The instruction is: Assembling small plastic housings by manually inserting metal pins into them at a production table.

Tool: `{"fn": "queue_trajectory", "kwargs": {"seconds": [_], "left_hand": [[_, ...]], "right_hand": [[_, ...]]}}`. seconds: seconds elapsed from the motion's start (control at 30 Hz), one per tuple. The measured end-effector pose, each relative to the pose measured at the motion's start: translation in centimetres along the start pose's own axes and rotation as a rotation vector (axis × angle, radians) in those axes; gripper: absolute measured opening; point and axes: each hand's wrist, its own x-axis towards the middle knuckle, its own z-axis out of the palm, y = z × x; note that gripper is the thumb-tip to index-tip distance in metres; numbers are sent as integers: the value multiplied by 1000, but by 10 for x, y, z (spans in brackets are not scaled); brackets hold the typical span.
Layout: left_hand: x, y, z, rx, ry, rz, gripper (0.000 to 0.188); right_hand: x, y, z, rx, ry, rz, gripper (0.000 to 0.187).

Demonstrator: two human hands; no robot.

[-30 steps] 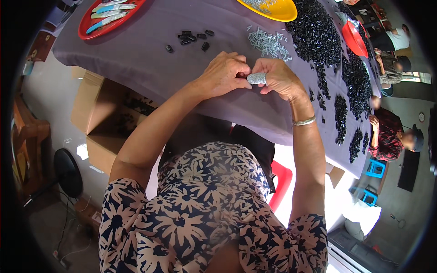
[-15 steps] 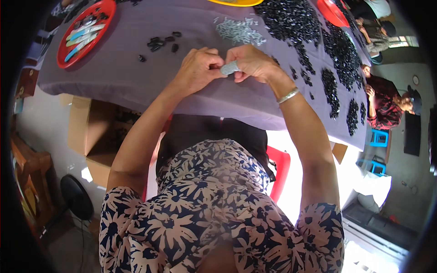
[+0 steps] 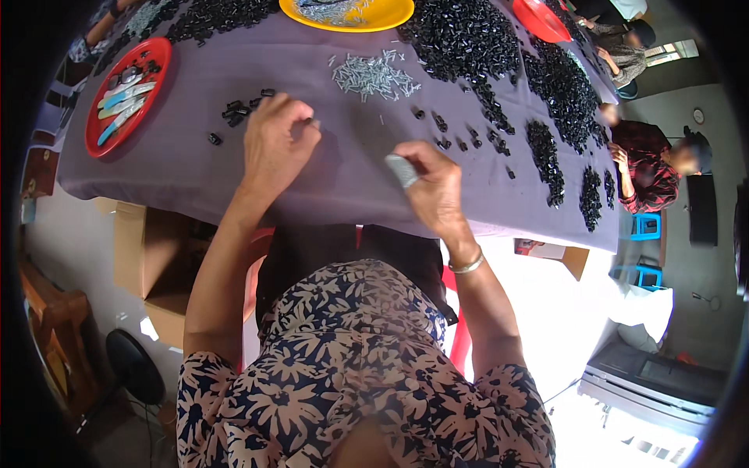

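My left hand [image 3: 273, 148] is above the purple-grey tablecloth, next to a small group of black pieces [image 3: 236, 114]. Its thumb and fingers curl together; anything at their tips is too small to name. Lower and to the right, nearer the table's front edge, is my right hand [image 3: 438, 186], with a grey wrapping [image 3: 402, 171] around its thumb. Its fingers are bent in, and what they hold, if anything, is hidden. Between and beyond the hands lies a pile of slim silvery pins [image 3: 374, 77]. A few loose black pieces [image 3: 460, 142] lie right of it.
A red tray [image 3: 100, 129] with blue-and-white handled tools sits at left. Pins lie in a yellow plate [image 3: 343, 23] at the far edge. Large heaps of black pieces [image 3: 468, 47] cover the right side, near a red dish [image 3: 540, 22]. Co-workers sit at the far right.
My hands have come apart: the left moved left towards the black group, the right moved down towards the table edge. The view has shifted, showing more of the yellow plate.
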Motion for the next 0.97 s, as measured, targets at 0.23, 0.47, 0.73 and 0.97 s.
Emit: {"fn": "queue_trajectory", "kwargs": {"seconds": [0.23, 0.47, 0.73, 0.97], "left_hand": [[4, -38, -20, 288, 108, -182, 11], [0, -51, -19, 389, 246, -227, 30], [-13, 11, 20, -102, 31, 30, 18], [-17, 10, 27, -179, -75, -42, 13]], "right_hand": [[11, 47, -96, -215, 265, 116, 10], [17, 48, -99, -166, 199, 132, 10], [51, 32, -83, -365, 34, 115, 12], [95, 39, -73, -679, -259, 181, 20]]}}
